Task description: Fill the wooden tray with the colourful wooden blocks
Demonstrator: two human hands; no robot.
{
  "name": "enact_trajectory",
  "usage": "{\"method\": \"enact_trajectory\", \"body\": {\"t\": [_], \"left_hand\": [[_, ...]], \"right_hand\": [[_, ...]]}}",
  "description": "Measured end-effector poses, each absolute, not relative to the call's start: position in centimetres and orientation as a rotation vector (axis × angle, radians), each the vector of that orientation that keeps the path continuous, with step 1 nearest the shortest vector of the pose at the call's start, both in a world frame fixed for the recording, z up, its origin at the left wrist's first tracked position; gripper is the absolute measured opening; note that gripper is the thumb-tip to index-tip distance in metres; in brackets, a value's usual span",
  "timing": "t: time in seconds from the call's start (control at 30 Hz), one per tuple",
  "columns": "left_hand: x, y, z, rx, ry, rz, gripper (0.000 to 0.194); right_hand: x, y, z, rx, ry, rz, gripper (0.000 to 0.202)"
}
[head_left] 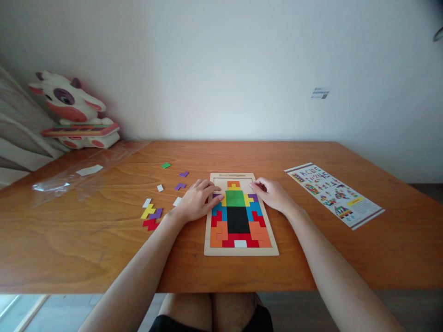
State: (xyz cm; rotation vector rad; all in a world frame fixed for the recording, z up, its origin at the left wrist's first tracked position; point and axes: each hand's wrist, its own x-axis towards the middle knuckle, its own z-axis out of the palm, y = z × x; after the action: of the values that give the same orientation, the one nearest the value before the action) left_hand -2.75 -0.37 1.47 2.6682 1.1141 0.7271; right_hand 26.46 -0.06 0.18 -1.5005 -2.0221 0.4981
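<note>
A wooden puzzle board lies on the table, mostly filled with coloured pieces: a green block above a black block, with blue, red, orange, yellow and purple shapes around them. Bare wood shows near its top. My left hand rests over the board's left edge, fingers apart, with no piece visible in it. At the upper right edge, my right hand has its thumb and fingers pressed together; whatever they might hold is hidden.
Loose yellow, purple, red, white and green pieces lie left of the board. A printed pattern sheet is on the right. Clear plastic and a cow toy keyboard stand at the back left.
</note>
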Motion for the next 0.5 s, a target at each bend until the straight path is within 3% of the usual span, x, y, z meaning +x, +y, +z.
{"method": "enact_trajectory", "body": {"t": [0.2, 0.37, 0.5], "left_hand": [[-3.4, 0.5, 0.8, 2.626, 1.528, 0.897, 0.026], [-3.5, 0.3, 0.5, 2.574, 1.849, 0.75, 0.026], [-3.6, 0.2, 0.2, 2.459, 2.032, 0.563, 0.037]], "right_hand": [[26.3, 0.3, -0.8, -1.557, -1.904, 0.408, 0.033], [26.3, 0.4, -1.1, -1.563, -1.888, 0.39, 0.039], [26.3, 0.4, -1.1, -1.552, -1.891, 0.36, 0.043]]}}
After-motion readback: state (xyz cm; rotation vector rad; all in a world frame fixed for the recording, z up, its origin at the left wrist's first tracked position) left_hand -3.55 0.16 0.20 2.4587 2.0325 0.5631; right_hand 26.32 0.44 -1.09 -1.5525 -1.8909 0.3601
